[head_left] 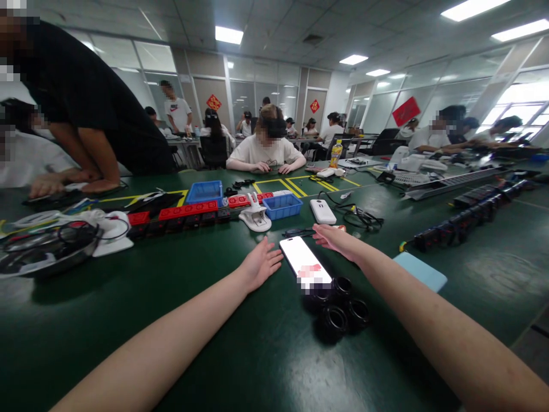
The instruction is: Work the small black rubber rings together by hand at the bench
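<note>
A phone [302, 258] with a bright white screen lies on the green table [206, 320] between my hands. To its left, my left hand [259, 266] has its fingers stretched out and holds nothing. My right hand [334, 240] is at the phone's upper right, fingers extended, with nothing seen in it. Several black ring-shaped parts [333, 321] are grouped at the phone's near end. Just beyond my right hand lies a white power bank [323, 212], with a black cable [364, 217] beside it.
Two blue bins [283, 207], a white stand [255, 217] and a red-and-black power strip [189, 209] line the table's middle. A light blue pad [420, 271] lies right of my right forearm. Cables and a tray [47, 260] sit at left. A person [266, 140] sits opposite; another leans in at left.
</note>
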Motion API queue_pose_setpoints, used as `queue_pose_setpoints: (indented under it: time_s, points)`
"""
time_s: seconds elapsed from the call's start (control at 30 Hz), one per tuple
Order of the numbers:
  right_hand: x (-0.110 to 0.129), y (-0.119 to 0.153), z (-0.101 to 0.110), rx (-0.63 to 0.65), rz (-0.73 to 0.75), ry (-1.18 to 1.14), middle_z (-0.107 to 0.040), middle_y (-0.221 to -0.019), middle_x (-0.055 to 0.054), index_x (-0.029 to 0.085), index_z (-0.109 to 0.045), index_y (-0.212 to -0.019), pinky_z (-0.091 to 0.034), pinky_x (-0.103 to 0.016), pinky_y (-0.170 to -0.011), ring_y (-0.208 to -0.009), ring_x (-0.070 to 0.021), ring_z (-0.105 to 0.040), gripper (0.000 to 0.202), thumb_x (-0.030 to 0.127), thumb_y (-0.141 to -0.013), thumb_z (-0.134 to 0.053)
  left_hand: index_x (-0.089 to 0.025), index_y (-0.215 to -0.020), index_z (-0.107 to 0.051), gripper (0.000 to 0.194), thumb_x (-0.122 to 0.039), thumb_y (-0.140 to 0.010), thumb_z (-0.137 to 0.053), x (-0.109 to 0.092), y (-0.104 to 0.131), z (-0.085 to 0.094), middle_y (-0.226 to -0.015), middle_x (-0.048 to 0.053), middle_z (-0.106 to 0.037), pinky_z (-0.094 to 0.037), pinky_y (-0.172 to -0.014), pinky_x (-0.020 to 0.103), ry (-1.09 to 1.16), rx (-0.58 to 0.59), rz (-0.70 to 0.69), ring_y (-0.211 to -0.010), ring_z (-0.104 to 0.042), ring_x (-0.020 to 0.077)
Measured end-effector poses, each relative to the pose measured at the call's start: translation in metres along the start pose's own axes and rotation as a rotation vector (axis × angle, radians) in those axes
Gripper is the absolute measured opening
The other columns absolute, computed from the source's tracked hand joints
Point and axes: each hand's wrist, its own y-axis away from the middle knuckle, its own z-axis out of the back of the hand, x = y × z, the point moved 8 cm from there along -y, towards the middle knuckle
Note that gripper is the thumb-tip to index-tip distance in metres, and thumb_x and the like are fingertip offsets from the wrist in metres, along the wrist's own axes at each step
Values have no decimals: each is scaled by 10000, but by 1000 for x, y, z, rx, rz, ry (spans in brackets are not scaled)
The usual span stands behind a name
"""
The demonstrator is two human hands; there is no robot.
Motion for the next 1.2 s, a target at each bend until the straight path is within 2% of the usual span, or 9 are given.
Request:
queue_pose_setpoints:
  time_s: [0.13, 0.23, 0.4, 0.67, 0.73, 0.93, 1.2]
  points:
    - [-19, -12, -10, 30, -98, 22, -621, -1046, -96, 157, -579, -963, -452, -272, -682, -790, -166, -573, 332, 424, -844, -420, -118, -1381, -38, 669, -530, -875, -186, 2, -5, -14, -1414, 145, -234, -298, -1024, 314, -19, 5, 14, -1269, -312, 177]
    - [-24, -13, -13, 31, -123, -5, -632, -1027, -86, 163, -572, -940, -452, -273, -700, -803, -163, -577, 316, 416, -857, -402, -139, -1384, -3, 662, -527, -877, -180, 2, -5, -18, -1429, 125, -207, -291, -1028, 330, -35, -2, 10, -1285, -278, 169]
    - [-27, -7, -12, 24, -168, -90, -644, -942, -130, 131, -519, -958, -463, -256, -717, -822, -158, -598, 341, 417, -876, -353, -166, -1386, -20, 637, -529, -880, -154, 2, 0, -23, -1429, 97, -222, -247, -1048, 358, -57, 25, 24, -1300, -237, 154]
    - [-24, 1, -20, 44, -165, -124, -628, -1000, -118, 145, -525, -965, -445, -290, -796, -912, -172, -580, 280, 365, -879, -375, -238, -1367, -182, 623, -587, -857, -105, 1, 3, -33, -1437, 42, -213, -232, -1043, 418, -182, 137, 8, -1323, -155, 167]
    - [-20, 4, -23, 73, -164, -135, -614, -1039, -127, 135, -528, -982, -438, -290, -816, -948, -173, -573, 277, 354, -877, -394, -248, -1364, -190, 597, -571, -866, -118, 1, 3, -33, -1436, 35, -216, -230, -1048, 402, -182, 132, -10, -1322, -161, 159]
    - [-16, 7, -25, 88, -167, -139, -583, -1100, -129, 138, -495, -1021, -441, -276, -794, -940, -162, -571, 280, 353, -876, -389, -173, -1389, -26, 614, -503, -890, -163, 5, 6, -22, -1447, 87, -160, -244, -1051, 313, -75, 17, -18, -1308, -212, 144]
    - [-14, 3, -30, 105, -150, -69, -621, -1010, -98, 141, -538, -949, -433, -285, -753, -847, -159, -568, 256, 337, -851, -406, -163, -1385, -92, 589, -485, -898, -170, 5, 7, -24, -1448, 76, -162, -220, -1063, 308, -76, 23, -10, -1314, -190, 143]
